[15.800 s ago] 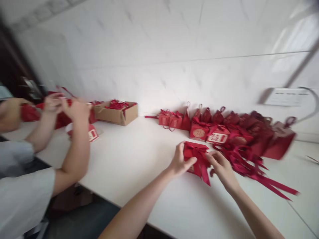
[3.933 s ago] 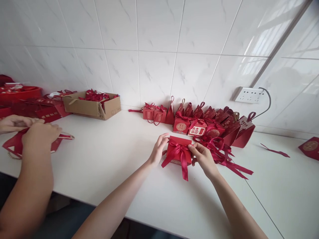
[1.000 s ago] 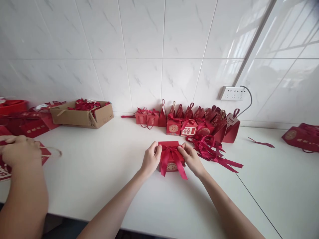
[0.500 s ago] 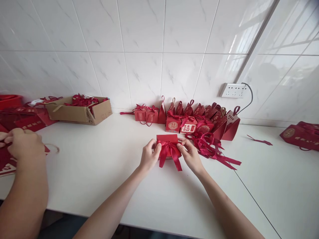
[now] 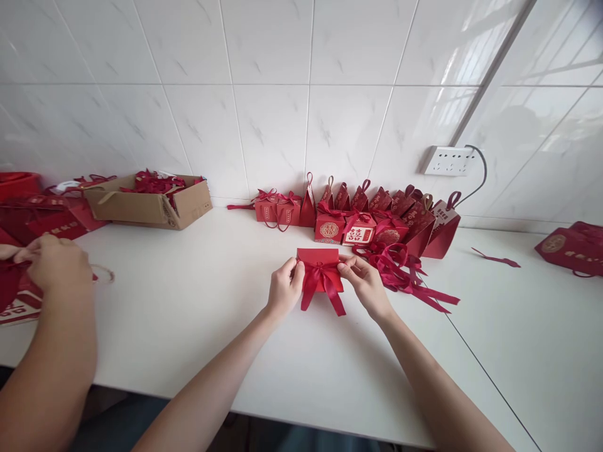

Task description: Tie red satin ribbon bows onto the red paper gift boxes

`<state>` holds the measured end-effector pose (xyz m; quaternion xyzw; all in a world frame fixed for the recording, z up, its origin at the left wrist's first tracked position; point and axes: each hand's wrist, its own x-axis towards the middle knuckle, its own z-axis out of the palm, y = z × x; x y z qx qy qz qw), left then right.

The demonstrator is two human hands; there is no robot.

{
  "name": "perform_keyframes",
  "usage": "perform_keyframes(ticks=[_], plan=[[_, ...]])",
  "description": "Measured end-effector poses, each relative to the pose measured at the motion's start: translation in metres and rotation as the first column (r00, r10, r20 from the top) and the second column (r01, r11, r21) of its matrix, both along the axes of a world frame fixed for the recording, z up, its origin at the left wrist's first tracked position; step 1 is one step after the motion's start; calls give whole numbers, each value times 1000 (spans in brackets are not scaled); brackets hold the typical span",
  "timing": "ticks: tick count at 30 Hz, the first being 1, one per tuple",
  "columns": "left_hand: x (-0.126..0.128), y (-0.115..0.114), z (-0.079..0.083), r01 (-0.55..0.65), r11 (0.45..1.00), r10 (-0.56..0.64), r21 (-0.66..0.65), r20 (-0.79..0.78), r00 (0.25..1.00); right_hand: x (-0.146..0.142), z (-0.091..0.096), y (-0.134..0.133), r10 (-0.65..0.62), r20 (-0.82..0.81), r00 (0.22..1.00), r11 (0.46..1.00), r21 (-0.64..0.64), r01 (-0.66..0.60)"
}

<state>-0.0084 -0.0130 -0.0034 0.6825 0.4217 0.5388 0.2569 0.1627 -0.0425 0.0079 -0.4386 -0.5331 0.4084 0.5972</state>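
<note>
A small red gift box (image 5: pixel 319 258) with a dark red ribbon bow (image 5: pixel 323 284) on its front sits on the white counter (image 5: pixel 198 301) in the middle of the view. My left hand (image 5: pixel 284 290) pinches the bow's left loop, fingers closed. My right hand (image 5: pixel 363 281) pinches the right loop in the same way. Two ribbon tails hang down toward me between the hands.
Behind the box stands a row of finished red gift boxes (image 5: pixel 358 216) along the tiled wall, with loose ribbons (image 5: pixel 409 276) beside them. A cardboard box (image 5: pixel 151 201) of ribbons sits back left. Another person's hand (image 5: pixel 56 267) handles red bags at far left. A red bag (image 5: pixel 570 248) lies far right.
My hands stay on the bow over the last second, and the box has shifted slightly away from me. The other person's hands keep moving at the left.
</note>
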Motion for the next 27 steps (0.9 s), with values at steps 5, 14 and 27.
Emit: perform_keyframes(ticks=[5,14,27], plan=[[-1,2,-2,8,1000,-8,21,-14,1000,3,0,2,43,-48,998,999,-16,-44],[-4,3,-2,38,999,-38,-1,-19,999,7,1,1,14,-5,1000,997,-73,-14],[-2,2,-3,58,998,-58,-25,26,998,14,-10,-3,130,552,823,983,35,-179]])
